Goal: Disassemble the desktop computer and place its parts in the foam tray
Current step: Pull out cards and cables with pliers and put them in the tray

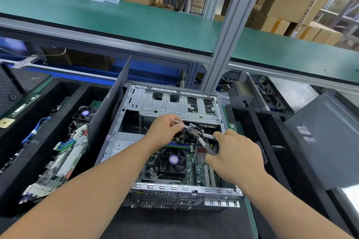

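I see the open case point(174, 141) lying flat in the middle of the bench, its back panel nearest me and the drive cage point(174, 105) along the far edge. My left hand point(165, 130) is inside the case, just below the cage, fingers curled and pinching a bundle of thin cables point(181, 132). My right hand point(236, 153) grips the grey handles of the cutters point(202, 138); their jaws point left and meet the bundle right at my left fingertips. Both hands sit above the one fan point(172, 160) on the board, with free room between them and the case's near rim.

Room is tight on the left: the side panel point(110, 114) stands up against the left case wall, screening it from the foam tray point(38, 122). The tray's long slots run away from me; one holds a removed motherboard point(64, 159) with a second fan point(84, 113) beyond it, and a blue cable point(37, 130) lies in the slot to its left. On the right a second black tray point(272, 141) touches the case, with a dark perforated cover point(320, 134) beyond it. A green shelf point(136, 19) overhangs the far side, and one grey post point(225, 44) comes down just behind the cage
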